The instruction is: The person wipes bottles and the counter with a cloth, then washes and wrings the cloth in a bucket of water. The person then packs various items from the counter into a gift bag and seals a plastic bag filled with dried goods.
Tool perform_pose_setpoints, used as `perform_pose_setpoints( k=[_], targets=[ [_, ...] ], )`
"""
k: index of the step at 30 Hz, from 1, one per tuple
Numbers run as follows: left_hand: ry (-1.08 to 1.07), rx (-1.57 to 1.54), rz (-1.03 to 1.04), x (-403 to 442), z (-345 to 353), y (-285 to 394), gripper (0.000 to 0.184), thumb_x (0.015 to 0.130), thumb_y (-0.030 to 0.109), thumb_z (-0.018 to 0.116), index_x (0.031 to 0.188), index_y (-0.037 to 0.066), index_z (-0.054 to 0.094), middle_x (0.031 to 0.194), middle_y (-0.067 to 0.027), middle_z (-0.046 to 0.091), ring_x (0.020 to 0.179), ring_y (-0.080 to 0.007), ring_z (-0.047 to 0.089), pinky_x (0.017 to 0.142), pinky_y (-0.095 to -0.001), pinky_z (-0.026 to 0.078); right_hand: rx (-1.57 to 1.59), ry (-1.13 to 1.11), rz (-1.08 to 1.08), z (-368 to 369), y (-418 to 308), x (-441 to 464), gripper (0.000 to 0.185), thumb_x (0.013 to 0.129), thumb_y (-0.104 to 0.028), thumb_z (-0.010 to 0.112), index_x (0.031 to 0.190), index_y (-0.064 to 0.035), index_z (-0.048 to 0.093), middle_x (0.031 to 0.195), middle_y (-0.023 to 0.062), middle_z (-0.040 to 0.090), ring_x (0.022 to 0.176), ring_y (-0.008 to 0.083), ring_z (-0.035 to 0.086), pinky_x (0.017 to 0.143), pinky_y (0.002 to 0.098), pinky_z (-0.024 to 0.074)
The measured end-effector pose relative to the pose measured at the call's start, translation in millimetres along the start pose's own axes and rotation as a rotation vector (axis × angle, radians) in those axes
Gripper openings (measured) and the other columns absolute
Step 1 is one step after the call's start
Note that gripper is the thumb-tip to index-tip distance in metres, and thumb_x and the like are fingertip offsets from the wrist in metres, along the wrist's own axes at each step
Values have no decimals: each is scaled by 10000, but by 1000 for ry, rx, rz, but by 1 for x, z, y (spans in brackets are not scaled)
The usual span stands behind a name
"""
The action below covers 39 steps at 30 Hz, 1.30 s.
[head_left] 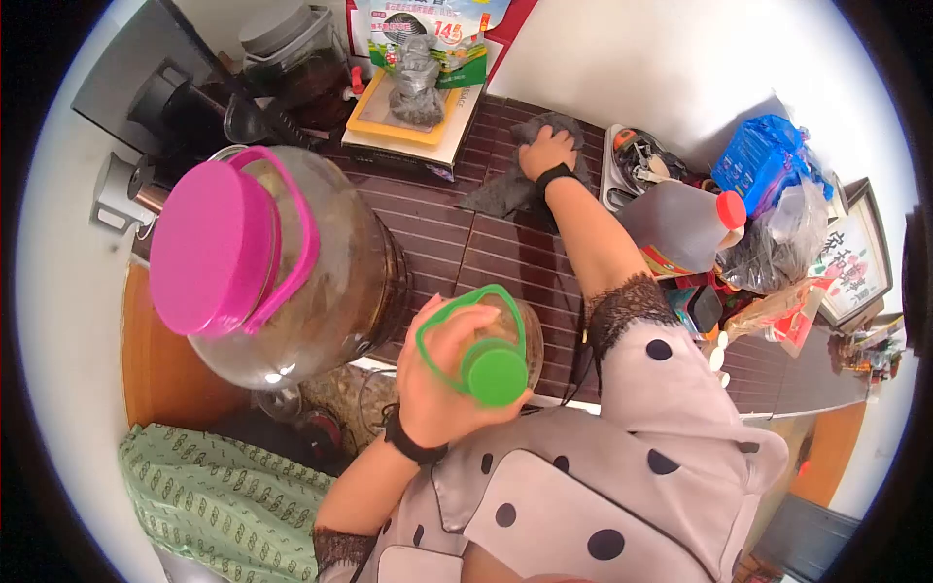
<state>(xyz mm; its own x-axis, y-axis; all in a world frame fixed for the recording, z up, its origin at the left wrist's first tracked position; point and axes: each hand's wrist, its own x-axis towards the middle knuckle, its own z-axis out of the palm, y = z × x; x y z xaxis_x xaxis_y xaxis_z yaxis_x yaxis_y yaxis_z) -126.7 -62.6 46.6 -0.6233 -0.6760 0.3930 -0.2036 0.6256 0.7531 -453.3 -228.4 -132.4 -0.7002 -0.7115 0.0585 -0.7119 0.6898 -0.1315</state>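
Note:
My left hand (442, 374) is wrapped round the neck of a clear jar with a green cap (496, 373) and a green carrying handle, held low in front of my body. Farther off, my right hand (548, 153) presses on a dark grey cloth (505, 192) that lies bunched on the brown striped table (432, 209). Left of my left hand stands a large glass jar (335, 282) with a pink lid (212, 248) and a pink handle. The fingers of my right hand rest over the cloth's far part.
A white box (408, 151) with a yellow item and a knotted bag sits at the back. On the right are a jug with a red cap (675, 228), a tray of small items (646, 160), a blue package (763, 165) and a framed picture (855, 257).

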Motion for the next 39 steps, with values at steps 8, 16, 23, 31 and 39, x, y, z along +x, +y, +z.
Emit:
perform_pose_setpoints(
  k=[8,16,23,31,39],
  targets=[
    [10,-45,1,-1,6,-4,718,542,307,846,1146,68,540,1133,-117,581,1100,-318,533,944,-422,399,70,-95,-669,-26,21,-65,530,790,-249,589,1256,-28,465,1327,223,419,1246,383,403,1015,523,359],
    [48,-21,-3,0,5,-2,741,514,295,862,1148,96,534,1079,-79,632,1040,-277,593,1031,-503,373,19,78,-572,-6,-9,-81,476,797,-268,621,1191,-32,497,1292,204,445,1158,350,452,929,484,411],
    [39,-25,7,-3,9,-5,743,540,329,845,1169,81,536,1135,-98,586,1106,-308,532,955,-430,395,168,-153,-1317,-1,-64,-139,542,779,-232,619,1274,-51,493,1369,204,433,1285,363,400,1021,460,372],
    [50,-52,-20,-5,10,-6,734,538,344,843,1156,81,546,1133,-86,585,1099,-300,533,963,-424,395,227,-216,-1274,2,-107,-116,559,779,-198,622,1302,-67,473,1362,184,450,1254,355,439,1021,418,394],
    [21,-10,-1,-2,7,-5,756,528,333,853,1170,94,535,1135,-82,582,1114,-302,530,955,-423,389,78,-397,-1271,-36,-34,-133,560,734,-92,598,1279,-44,478,1337,236,455,1242,372,448,1021,417,402]
  ],
)
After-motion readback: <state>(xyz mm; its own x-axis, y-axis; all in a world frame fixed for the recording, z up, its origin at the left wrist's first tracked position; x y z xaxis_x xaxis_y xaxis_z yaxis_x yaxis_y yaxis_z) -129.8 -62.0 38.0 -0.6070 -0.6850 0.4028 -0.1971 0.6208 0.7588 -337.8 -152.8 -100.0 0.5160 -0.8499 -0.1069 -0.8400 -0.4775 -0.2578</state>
